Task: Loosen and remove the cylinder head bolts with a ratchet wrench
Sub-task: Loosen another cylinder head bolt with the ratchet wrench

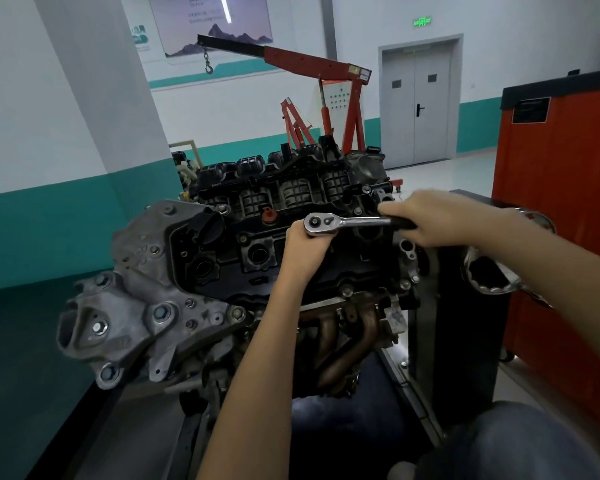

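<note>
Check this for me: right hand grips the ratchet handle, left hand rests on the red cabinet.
Wrong on the left hand: the head view shows it holding the ratchet under its head, over the engine. The right hand does grip the handle.

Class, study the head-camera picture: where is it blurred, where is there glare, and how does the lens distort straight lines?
Head view: the right hand is motion-smeared, the ratchet wrench crisp at its head; the floor by the grey door gleams, while below the engine it is dim; the white pillar and red cabinet lean, a wide-angle bend.
</note>
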Motion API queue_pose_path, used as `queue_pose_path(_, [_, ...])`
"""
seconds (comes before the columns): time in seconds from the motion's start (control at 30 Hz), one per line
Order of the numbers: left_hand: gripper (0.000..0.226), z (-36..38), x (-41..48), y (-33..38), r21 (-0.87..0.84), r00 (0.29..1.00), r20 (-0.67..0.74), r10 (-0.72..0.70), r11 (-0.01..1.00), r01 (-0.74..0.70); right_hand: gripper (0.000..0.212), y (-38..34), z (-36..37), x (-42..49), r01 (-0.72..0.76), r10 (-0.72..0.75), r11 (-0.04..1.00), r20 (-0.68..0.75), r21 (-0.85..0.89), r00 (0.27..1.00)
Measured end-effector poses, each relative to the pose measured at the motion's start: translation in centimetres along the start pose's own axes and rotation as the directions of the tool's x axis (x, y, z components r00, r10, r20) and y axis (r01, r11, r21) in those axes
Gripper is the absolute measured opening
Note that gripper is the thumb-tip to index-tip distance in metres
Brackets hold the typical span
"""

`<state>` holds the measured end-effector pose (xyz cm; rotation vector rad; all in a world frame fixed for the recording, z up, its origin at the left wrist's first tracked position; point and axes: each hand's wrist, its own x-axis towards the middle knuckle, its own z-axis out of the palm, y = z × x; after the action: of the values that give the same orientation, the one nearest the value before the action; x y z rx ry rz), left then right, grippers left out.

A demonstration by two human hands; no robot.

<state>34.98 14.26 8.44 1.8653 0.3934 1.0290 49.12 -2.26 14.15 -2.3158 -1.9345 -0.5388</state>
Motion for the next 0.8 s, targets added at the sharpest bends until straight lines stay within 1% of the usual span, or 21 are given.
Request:
queue_pose_path(0.03, [0.026, -0.1, -0.1, -0.1, -0.021, 1.000, -0.014, -0.007, 1.000, 0.006, 0.022, -0.1, 0.2, 0.4, -0.014, 0.014, 1.000, -0.027, -0.009, 1.000])
queue_pose_path(0.07, [0.021, -0.1, -0.3, -0.3, -0.038, 1.000, -0.018, -0.011, 0.999, 0.010, 0.022, -0.6, 1.0, 0.2, -0.051, 0.052, 0.998, -0.049, 0.033, 0.997])
queue_pose_path(0.1, [0.019, 0.0, -0.5, -0.5, -0.045, 1.000, -0.021, -0.015, 0.999, 0.014, 0.021, -1.4, 2.4, -0.7, -0.097, 0.105, 0.988, -0.060, 0.123, 0.993])
queue_pose_path(0.13, [0.020, 0.3, -0.7, -0.7, -0.051, 0.999, -0.027, -0.022, 0.999, 0.020, 0.020, -2.8, 4.0, -2.0, -0.139, 0.163, 0.953, -0.068, 0.271, 0.984])
queue_pose_path(0.17, [0.026, 0.7, -0.8, -0.9, -0.066, 0.999, -0.042, -0.030, 0.997, 0.027, 0.021, -4.7, 5.8, -3.3, -0.169, 0.228, 0.873, -0.077, 0.457, 0.971])
queue_pose_path(0.2, [0.037, 1.2, -0.9, -0.9, -0.091, 0.997, -0.064, -0.044, 0.995, 0.038, 0.024, -7.2, 7.4, -4.2, -0.182, 0.302, 0.760, -0.091, 0.624, 0.949])
queue_pose_path(0.23, [0.044, 1.5, -1.0, -0.8, -0.112, 0.995, -0.087, -0.053, 0.993, 0.043, 0.025, -9.8, 8.8, -4.6, -0.189, 0.391, 0.651, -0.112, 0.736, 0.913])
queue_pose_path(0.3, [0.046, 2.0, -0.9, -0.8, -0.127, 0.991, -0.128, -0.031, 0.992, 0.015, 0.022, -15.1, 10.6, -3.5, -0.209, 0.539, 0.528, -0.135, 0.823, 0.831])
queue_pose_path(0.33, [0.046, 1.9, -0.8, -1.0, -0.135, 0.991, -0.136, -0.012, 0.991, -0.006, 0.022, -17.4, 11.1, -2.5, -0.215, 0.582, 0.477, -0.123, 0.852, 0.804])
queue_pose_path(0.37, [0.047, 1.7, -0.7, -1.2, -0.141, 0.992, -0.126, 0.001, 0.990, -0.019, 0.026, -18.9, 11.5, -1.8, -0.202, 0.604, 0.412, -0.100, 0.888, 0.791])
queue_pose_path(0.4, [0.047, 1.4, -0.7, -1.1, -0.140, 0.994, -0.109, 0.002, 0.990, -0.017, 0.026, -19.6, 11.4, -1.4, -0.183, 0.603, 0.361, -0.079, 0.915, 0.794])
queue_pose_path(0.43, [0.047, 1.2, -0.6, -1.0, -0.127, 0.996, -0.089, -0.007, 0.992, -0.004, 0.024, -19.2, 11.3, -1.4, -0.185, 0.591, 0.355, -0.067, 0.916, 0.804])
queue_pose_path(0.47, [0.045, 0.9, -0.5, -0.9, -0.100, 0.997, -0.069, -0.017, 0.995, 0.010, 0.025, -18.0, 10.9, -1.9, -0.196, 0.560, 0.401, -0.070, 0.895, 0.825])
queue_pose_path(0.57, [0.039, 0.4, 0.1, -0.7, -0.015, 0.999, 0.008, -0.035, 0.999, 0.036, 0.033, -11.0, 8.8, -4.0, -0.177, 0.360, 0.640, -0.089, 0.748, 0.929])
queue_pose_path(0.6, [0.037, 0.4, 0.3, -0.4, 0.005, 0.999, 0.040, -0.029, 1.000, 0.029, 0.031, -8.1, 7.6, -4.2, -0.166, 0.282, 0.729, -0.070, 0.664, 0.957])
queue_pose_path(0.67, [0.030, 0.4, 0.5, 0.1, 0.051, 0.998, 0.063, -0.018, 0.999, 0.015, 0.023, -2.9, 4.6, -3.3, -0.137, 0.152, 0.905, -0.004, 0.403, 0.988])
queue_pose_path(0.7, [0.024, 0.4, 0.4, 0.3, 0.050, 0.999, 0.053, -0.009, 0.999, 0.007, 0.022, -1.3, 3.2, -2.3, -0.097, 0.098, 0.963, 0.012, 0.252, 0.995])
queue_pose_path(0.73, [0.022, 0.3, 0.1, 0.3, 0.022, 1.000, 0.031, -0.002, 1.000, 0.001, 0.022, -0.5, 2.1, -1.3, -0.047, 0.047, 0.990, 0.006, 0.134, 0.999])
queue_pose_path(0.77, [0.027, 0.2, -0.2, 0.3, -0.019, 1.000, 0.002, -0.001, 1.000, 0.001, 0.023, -0.3, 1.5, -0.5, -0.017, 0.018, 0.998, -0.016, 0.059, 1.000])
queue_pose_path(0.8, [0.032, 0.1, -0.6, 0.1, -0.060, 1.000, -0.026, -0.008, 0.998, 0.007, 0.022, -0.6, 1.5, -0.1, -0.024, 0.025, 0.999, -0.047, 0.028, 0.999])
